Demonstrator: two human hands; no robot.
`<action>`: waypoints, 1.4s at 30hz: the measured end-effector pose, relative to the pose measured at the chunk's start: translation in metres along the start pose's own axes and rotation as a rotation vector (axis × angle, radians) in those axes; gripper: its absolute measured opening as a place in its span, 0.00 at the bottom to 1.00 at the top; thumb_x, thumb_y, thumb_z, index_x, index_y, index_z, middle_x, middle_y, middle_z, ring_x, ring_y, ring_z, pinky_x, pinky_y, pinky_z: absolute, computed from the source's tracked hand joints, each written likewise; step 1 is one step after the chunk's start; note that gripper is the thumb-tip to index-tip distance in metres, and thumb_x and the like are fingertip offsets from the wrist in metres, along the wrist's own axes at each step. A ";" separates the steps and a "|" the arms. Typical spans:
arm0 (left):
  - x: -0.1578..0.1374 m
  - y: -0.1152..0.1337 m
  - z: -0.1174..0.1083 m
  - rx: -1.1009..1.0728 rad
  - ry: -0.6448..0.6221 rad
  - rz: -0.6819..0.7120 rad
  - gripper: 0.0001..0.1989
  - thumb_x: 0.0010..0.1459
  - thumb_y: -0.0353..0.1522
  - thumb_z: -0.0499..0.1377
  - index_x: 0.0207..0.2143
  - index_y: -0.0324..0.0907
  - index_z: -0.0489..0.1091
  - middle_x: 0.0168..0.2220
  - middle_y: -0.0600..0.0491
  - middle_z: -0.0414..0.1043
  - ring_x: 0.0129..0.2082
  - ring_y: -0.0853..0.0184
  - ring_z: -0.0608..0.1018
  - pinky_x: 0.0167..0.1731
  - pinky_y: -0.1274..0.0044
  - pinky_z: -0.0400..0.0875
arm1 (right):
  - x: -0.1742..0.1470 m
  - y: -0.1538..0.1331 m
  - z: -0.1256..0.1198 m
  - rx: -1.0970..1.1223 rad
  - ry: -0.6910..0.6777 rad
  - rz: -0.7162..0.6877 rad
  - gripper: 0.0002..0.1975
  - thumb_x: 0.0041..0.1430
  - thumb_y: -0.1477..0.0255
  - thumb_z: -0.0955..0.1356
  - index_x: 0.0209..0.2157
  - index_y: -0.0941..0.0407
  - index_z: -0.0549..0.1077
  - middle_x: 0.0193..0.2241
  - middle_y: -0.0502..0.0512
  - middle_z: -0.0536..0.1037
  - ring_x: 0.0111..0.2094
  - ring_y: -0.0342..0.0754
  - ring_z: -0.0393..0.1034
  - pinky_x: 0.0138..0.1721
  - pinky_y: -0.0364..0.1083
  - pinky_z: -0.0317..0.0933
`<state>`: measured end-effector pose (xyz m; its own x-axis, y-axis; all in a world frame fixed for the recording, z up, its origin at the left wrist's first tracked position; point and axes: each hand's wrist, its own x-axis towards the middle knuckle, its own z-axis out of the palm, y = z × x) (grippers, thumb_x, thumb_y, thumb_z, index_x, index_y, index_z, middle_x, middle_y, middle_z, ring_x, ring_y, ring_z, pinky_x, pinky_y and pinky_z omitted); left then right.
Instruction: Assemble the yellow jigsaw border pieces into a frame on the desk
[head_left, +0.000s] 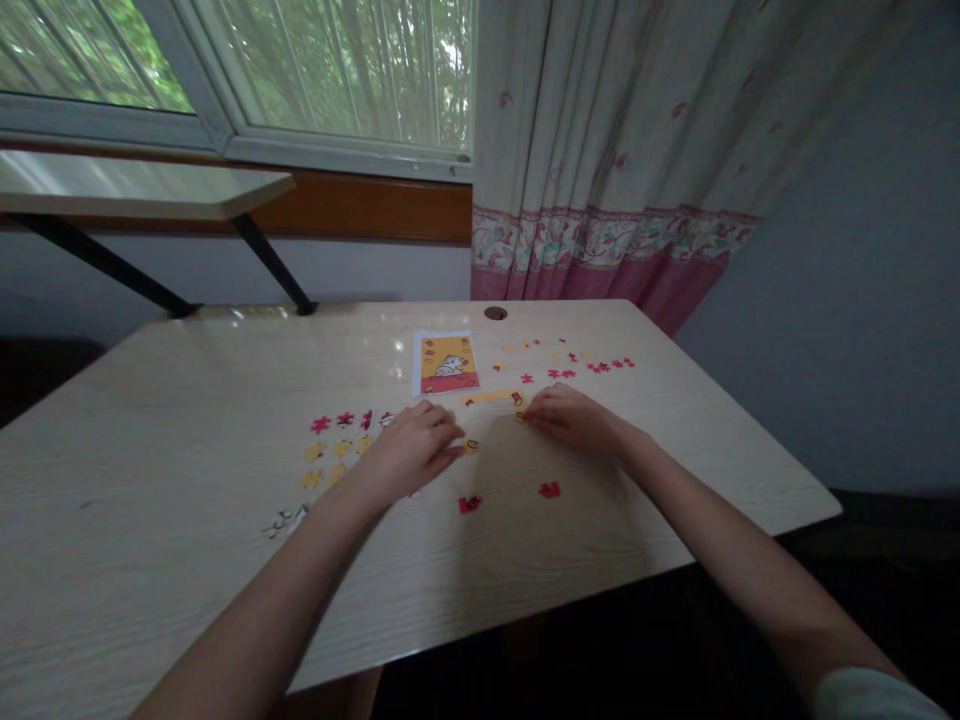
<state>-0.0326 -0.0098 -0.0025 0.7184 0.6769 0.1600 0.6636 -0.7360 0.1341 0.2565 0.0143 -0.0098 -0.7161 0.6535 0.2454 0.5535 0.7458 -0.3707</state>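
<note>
My left hand (pixel 416 450) has its thumb and forefinger closed at the edge of a yellow jigsaw puzzle piece (pixel 471 446) with a dark curved mark. Opposite it, my right hand (pixel 566 418) pinches another yellow piece (pixel 521 416) at the lower right end of a joined yellow strip (pixel 491 398). That strip lies just below a reference picture (pixel 448 362) of a white cat on yellow and red. Nearer to me are two red pieces, one with a dark pattern (pixel 470 504) and one plainer (pixel 550 490). My left hand and forearm hide part of the sorted pieces.
Rows of red pieces (pixel 321 425), yellow pieces (pixel 313 480) and white pieces (pixel 281 522) lie left of my left hand. More red pieces (pixel 600 367) are spread at the back right. A raised shelf (pixel 142 185) stands at the back left, and a curtain (pixel 600 240) hangs behind the table (pixel 187 420).
</note>
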 end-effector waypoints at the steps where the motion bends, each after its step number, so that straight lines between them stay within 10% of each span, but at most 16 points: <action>1: 0.000 0.000 0.000 -0.004 -0.001 0.002 0.12 0.61 0.35 0.53 0.40 0.40 0.73 0.36 0.48 0.70 0.38 0.61 0.69 0.39 0.69 0.65 | 0.000 -0.002 0.000 0.008 -0.006 0.003 0.11 0.62 0.72 0.62 0.40 0.57 0.75 0.38 0.58 0.75 0.41 0.46 0.67 0.45 0.47 0.60; 42: 0.002 0.009 0.002 -0.046 0.025 0.010 0.12 0.61 0.35 0.53 0.32 0.40 0.73 0.32 0.48 0.70 0.38 0.60 0.68 0.40 0.69 0.65 | 0.001 -0.007 0.000 0.032 -0.029 0.025 0.10 0.61 0.74 0.63 0.41 0.57 0.74 0.39 0.58 0.75 0.42 0.47 0.67 0.46 0.48 0.60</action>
<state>-0.0248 -0.0150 -0.0028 0.7193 0.6694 0.1858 0.6455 -0.7429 0.1773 0.2517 0.0099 -0.0073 -0.7145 0.6674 0.2099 0.5578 0.7245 -0.4049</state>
